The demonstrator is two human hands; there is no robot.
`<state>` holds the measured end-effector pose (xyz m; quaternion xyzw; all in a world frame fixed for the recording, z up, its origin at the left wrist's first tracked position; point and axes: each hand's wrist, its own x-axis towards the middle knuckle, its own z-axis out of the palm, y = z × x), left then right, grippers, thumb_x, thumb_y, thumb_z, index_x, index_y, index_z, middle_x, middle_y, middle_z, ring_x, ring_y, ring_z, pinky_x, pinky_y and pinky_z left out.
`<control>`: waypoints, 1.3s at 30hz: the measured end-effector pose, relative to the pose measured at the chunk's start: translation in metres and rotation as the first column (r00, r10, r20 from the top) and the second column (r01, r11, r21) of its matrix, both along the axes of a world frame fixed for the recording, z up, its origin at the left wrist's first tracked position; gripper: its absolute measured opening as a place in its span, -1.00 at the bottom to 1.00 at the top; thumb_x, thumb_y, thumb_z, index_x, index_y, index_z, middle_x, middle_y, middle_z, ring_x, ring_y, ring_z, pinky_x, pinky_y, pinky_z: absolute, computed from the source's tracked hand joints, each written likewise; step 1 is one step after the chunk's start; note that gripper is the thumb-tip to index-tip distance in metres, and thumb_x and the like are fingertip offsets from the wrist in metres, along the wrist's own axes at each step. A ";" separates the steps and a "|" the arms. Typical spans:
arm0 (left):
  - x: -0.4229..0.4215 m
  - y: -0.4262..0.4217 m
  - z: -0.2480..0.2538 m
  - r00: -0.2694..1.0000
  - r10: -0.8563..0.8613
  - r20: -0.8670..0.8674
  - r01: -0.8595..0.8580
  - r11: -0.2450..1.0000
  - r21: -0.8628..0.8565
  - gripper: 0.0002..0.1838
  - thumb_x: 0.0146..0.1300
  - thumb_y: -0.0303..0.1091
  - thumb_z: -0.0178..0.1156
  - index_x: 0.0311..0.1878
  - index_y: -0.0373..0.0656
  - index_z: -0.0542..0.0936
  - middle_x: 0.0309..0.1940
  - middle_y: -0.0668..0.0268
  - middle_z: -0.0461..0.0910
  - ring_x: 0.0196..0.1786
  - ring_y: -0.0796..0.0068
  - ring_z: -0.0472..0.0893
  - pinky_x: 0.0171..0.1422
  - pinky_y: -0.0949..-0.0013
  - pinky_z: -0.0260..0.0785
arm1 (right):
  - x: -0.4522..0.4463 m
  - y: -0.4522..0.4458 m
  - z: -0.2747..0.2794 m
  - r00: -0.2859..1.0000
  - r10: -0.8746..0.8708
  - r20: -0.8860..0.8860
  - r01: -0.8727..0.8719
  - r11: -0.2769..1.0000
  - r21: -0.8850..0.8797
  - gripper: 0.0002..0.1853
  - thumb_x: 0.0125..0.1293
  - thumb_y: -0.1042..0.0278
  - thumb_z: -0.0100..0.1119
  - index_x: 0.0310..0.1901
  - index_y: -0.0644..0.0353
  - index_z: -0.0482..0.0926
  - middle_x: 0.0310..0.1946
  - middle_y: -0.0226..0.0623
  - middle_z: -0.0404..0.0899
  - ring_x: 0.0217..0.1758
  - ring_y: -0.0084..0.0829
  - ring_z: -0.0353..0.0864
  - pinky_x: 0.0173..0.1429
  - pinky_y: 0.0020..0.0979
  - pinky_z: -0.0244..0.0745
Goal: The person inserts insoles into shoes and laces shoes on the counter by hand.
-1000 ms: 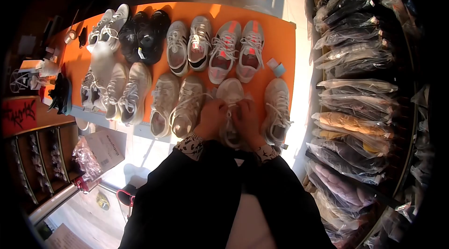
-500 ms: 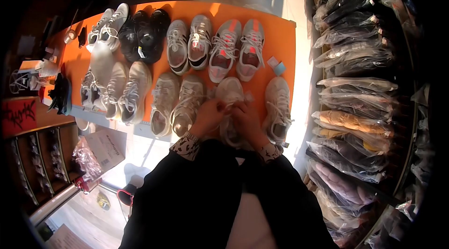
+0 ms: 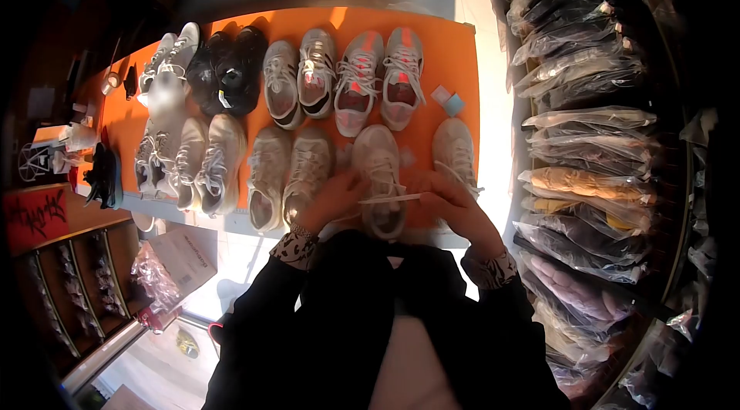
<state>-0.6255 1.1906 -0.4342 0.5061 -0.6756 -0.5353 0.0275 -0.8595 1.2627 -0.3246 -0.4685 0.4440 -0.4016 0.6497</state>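
A white lace-up shoe (image 3: 378, 149) stands toe-away at the near edge of the orange table (image 3: 455, 55). Over its opening a white lace (image 3: 391, 198) is stretched sideways. My right hand (image 3: 447, 200), at the shoe's right, has its fingers closed on one end of the lace. On the left side my left hand (image 3: 336, 198) is closed by the lace's other end; its fingertips are partly blurred. Another white shoe (image 3: 455, 156) is to the right, partly behind my right hand. A beige pair (image 3: 308, 167) stands left of my left hand.
Grey shoes with pink stripes (image 3: 358, 75) and a black bagged pair (image 3: 229, 75) stand in the back row. Small tags (image 3: 453, 104) lie near the right edge. Plastic-covered garments (image 3: 590, 186) hang at the right. A cardboard box (image 3: 181, 260) is below left.
My hands have moved apart from the middle of the shoe, drawing the lace out straight between them. The view has shifted slightly.
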 end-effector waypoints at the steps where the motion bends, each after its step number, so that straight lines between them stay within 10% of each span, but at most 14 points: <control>1: 0.005 0.000 -0.003 1.000 -0.012 0.002 0.012 1.000 0.001 -0.65 0.27 -0.13 0.18 -0.08 -0.23 0.58 -0.30 0.16 0.65 -0.23 0.24 0.67 -0.13 0.28 0.48 | -0.009 0.001 0.029 1.000 -0.003 -0.023 0.003 1.000 0.002 -0.77 0.44 0.23 0.05 -0.16 0.26 0.50 -0.31 -0.42 0.49 -0.21 -0.54 0.47 -0.08 -0.49 0.35; 3: 0.012 -0.002 -0.002 0.992 0.014 -0.122 -0.006 0.998 0.064 -0.65 0.28 -0.07 0.19 -0.19 -0.22 0.62 -0.37 0.14 0.62 -0.30 0.22 0.63 -0.12 0.24 0.44 | -0.028 0.004 0.049 0.967 -0.039 0.250 0.098 0.969 -0.226 -0.67 0.47 0.10 0.01 -0.21 0.27 0.45 -0.45 -0.40 0.45 -0.40 -0.54 0.42 -0.19 -0.46 0.32; 7: 0.012 -0.011 0.040 0.997 -0.044 -0.064 0.054 0.984 0.171 -0.65 0.26 -0.07 0.23 -0.20 -0.22 0.63 -0.38 0.19 0.61 -0.30 0.34 0.61 -0.14 0.26 0.44 | -0.057 0.006 0.101 0.928 -0.270 0.255 0.365 0.793 -0.488 -0.64 0.49 0.03 -0.11 -0.36 0.14 0.32 -0.60 -0.47 0.27 -0.57 -0.60 0.14 -0.37 -0.51 0.14; 12: -0.016 0.029 0.010 0.997 -0.066 -0.035 0.030 0.785 -0.618 -0.76 0.15 -0.22 0.30 -0.29 -0.22 0.60 -0.44 0.20 0.60 -0.36 0.30 0.63 -0.24 0.30 0.43 | -0.089 0.021 0.140 0.798 -0.363 0.482 0.593 0.615 -0.520 -0.72 0.53 0.11 -0.15 -0.33 0.07 0.31 -0.65 -0.55 0.12 -0.58 -0.59 0.01 -0.43 -0.51 0.04; 15: -0.026 0.034 0.011 0.996 0.010 0.085 0.026 0.908 -0.418 -0.77 0.12 -0.24 0.30 -0.34 -0.23 0.60 -0.44 0.16 0.60 -0.35 0.18 0.64 -0.23 0.24 0.46 | -0.111 0.027 0.143 0.765 -0.559 0.320 0.603 0.447 -0.660 -0.72 0.52 0.15 -0.12 -0.30 0.14 0.39 -0.64 -0.54 0.10 -0.58 -0.61 -0.02 -0.44 -0.53 -0.01; 20: -0.011 0.007 0.015 0.994 0.105 0.029 -0.085 0.917 -0.389 -0.82 0.13 -0.29 0.28 -0.27 -0.20 0.64 -0.42 0.15 0.61 -0.33 0.14 0.64 -0.19 0.19 0.47 | -0.078 0.013 0.083 0.691 -0.638 -0.340 0.365 0.713 -0.598 -0.70 0.49 0.21 0.01 -0.16 0.33 0.55 -0.46 -0.43 0.48 -0.45 -0.65 0.33 -0.33 -0.59 0.23; 23: -0.008 -0.005 0.026 0.948 0.079 0.308 0.125 0.798 -0.590 -0.83 0.15 -0.31 0.28 -0.23 -0.15 0.68 -0.34 0.12 0.62 -0.32 0.14 0.63 -0.17 0.23 0.47 | -0.038 0.007 0.035 0.856 -0.413 -0.310 0.356 0.907 -0.227 -0.72 0.37 0.47 0.00 0.08 0.31 0.46 -0.30 -0.27 0.55 -0.31 -0.48 0.43 -0.13 -0.48 0.35; 26: -0.029 0.001 0.042 0.981 0.098 0.165 0.060 0.661 -0.748 -0.82 0.17 -0.34 0.29 -0.17 -0.16 0.68 -0.31 0.17 0.63 -0.32 0.27 0.63 -0.18 0.32 0.46 | -0.012 0.004 -0.022 0.782 -0.333 -0.527 0.222 0.939 -0.263 -0.57 0.28 0.61 -0.05 0.20 0.30 0.32 -0.24 -0.12 0.58 -0.19 -0.24 0.53 -0.03 -0.35 0.41; 28: -0.043 0.011 0.049 0.967 0.047 -0.251 -0.128 0.940 -0.316 -0.77 0.19 -0.43 0.30 -0.07 -0.17 0.65 -0.31 0.25 0.65 -0.31 0.45 0.63 -0.18 0.40 0.45 | 0.000 0.003 -0.032 0.764 -0.123 -0.634 0.024 0.986 -0.162 -0.44 0.26 0.66 -0.08 0.32 0.28 0.17 0.03 0.08 0.50 0.07 -0.01 0.52 0.12 -0.26 0.42; 31: -0.063 0.024 0.058 0.887 0.146 -0.437 -0.197 0.978 -0.074 -0.75 0.20 -0.50 0.28 -0.03 -0.22 0.62 -0.27 0.28 0.67 -0.26 0.59 0.63 -0.15 0.48 0.46 | 0.015 0.004 -0.063 0.756 -0.274 -0.595 0.028 0.921 -0.389 -0.06 0.04 0.80 -0.03 0.49 0.12 -0.10 -0.05 0.10 0.52 -0.05 0.04 0.56 -0.01 -0.19 0.47; 35: -0.074 0.031 0.062 0.919 0.143 -0.367 -0.235 0.947 -0.219 -0.81 0.19 -0.48 0.28 -0.13 -0.26 0.63 -0.29 0.22 0.69 -0.28 0.47 0.68 -0.17 0.45 0.49 | 0.014 0.006 -0.048 0.819 -0.071 -0.570 0.013 0.994 -0.105 0.03 -0.02 0.85 0.00 0.51 0.08 -0.19 0.04 0.14 0.50 0.04 0.04 0.56 0.06 -0.19 0.47; 39: -0.074 0.035 0.050 0.900 0.167 -0.402 -0.243 0.959 -0.146 -0.84 0.20 -0.52 0.27 -0.14 -0.28 0.62 -0.34 0.25 0.68 -0.32 0.53 0.66 -0.17 0.50 0.48 | 0.017 0.008 -0.056 0.868 -0.219 -0.445 0.091 0.952 -0.291 -0.02 0.01 0.81 0.02 0.49 0.06 -0.12 -0.01 0.19 0.53 0.00 0.06 0.58 0.03 -0.18 0.49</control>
